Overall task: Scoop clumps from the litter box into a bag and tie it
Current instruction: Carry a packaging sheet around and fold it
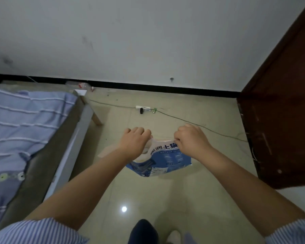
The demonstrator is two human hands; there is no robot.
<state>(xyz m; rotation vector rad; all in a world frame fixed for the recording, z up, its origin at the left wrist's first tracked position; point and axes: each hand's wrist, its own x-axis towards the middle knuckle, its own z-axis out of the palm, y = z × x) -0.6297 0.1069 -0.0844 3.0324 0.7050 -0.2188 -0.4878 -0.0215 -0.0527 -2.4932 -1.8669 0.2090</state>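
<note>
From the head view, both bare forearms reach from the lower corners up toward the middle of the frame, each ending in a blue-and-white striped sleeve at the bottom edge. In the centre, the left hand and the right hand sit side by side and a little apart, backs toward the camera, fingers curled down, each pinching the top edge of a blue and white printed plastic litter bag that hangs between and below them above the floor. The bag's top edge is pulled taut between the two hands, and dark printed characters run along its upper white band; a pale translucent flap of it shows just left of the left wrist. Under everything lies a glossy beige tiled floor with a bright light reflection low in the middle. The left side of the frame holds a bed with a blue striped cover on a grey frame. Above centre, near the black skirting board, a white power strip lies on the floor with a thin black cable running off to the right behind the right hand. A dark brown wooden door fills the right edge, and a pale grey wall spans the top
</note>
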